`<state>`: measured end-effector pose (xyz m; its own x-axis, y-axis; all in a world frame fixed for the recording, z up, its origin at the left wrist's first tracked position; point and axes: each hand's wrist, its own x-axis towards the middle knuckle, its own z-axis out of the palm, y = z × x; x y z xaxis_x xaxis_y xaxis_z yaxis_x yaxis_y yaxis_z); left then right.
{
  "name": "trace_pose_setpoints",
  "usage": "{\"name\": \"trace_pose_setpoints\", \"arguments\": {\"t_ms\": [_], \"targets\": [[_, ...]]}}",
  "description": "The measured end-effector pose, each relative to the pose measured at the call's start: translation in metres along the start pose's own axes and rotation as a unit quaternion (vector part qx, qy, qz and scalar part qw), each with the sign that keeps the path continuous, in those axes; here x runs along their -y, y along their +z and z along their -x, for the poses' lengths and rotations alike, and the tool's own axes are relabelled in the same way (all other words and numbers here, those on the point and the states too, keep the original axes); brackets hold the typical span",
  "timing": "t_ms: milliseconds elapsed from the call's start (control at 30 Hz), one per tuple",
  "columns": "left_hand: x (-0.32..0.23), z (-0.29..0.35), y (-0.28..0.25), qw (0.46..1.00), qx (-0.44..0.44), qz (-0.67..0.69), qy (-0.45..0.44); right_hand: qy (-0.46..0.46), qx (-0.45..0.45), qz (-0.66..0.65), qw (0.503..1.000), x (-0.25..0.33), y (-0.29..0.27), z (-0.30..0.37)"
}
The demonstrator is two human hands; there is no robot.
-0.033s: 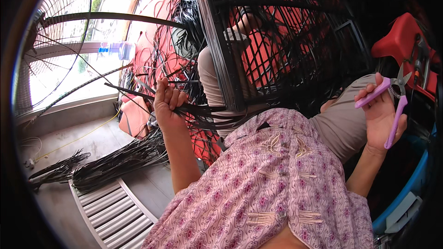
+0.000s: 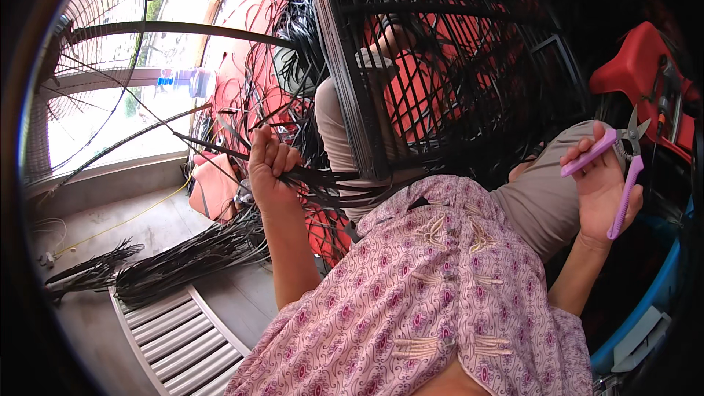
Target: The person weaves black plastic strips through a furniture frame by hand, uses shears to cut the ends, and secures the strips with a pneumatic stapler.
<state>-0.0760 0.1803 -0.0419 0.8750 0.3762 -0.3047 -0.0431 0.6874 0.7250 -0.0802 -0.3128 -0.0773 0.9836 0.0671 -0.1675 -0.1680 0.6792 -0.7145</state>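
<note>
My left hand is closed around a bunch of flat black strips, whose ends stick out past the fingers on the left. These strips run right, toward the lower edge of a black slatted frame, which stands tilted by my legs. On the right, my right hand holds purple-handled shears loosely. The handles are spread and the short metal blades point up, parted and touching nothing.
Loose black strips lie in a bundle on the floor, beside a grey slatted panel. A fan stands at the far left. To the right are a red stool and a blue tub rim. Another person's hand shows behind the frame.
My right hand with the shears has shifted very slightly left. My left hand has moved a touch right and still grips the strips.
</note>
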Motion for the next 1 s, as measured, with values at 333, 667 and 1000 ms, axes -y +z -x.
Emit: {"name": "trace_pose_setpoints", "arguments": {"t_ms": [333,667,1000], "targets": [[0.023,0.001,0.014,0.999,-0.004,-0.008,-0.041,-0.026,0.01,-0.11,0.994,-0.015,-0.028,0.012],[0.031,-0.001,0.022,0.997,-0.034,-0.006,-0.065,-0.006,0.01,-0.097,0.995,-0.018,-0.022,0.009],[0.037,-0.01,0.024,0.996,-0.009,-0.014,-0.084,0.002,0.01,-0.09,0.996,-0.02,-0.019,0.007]]}}
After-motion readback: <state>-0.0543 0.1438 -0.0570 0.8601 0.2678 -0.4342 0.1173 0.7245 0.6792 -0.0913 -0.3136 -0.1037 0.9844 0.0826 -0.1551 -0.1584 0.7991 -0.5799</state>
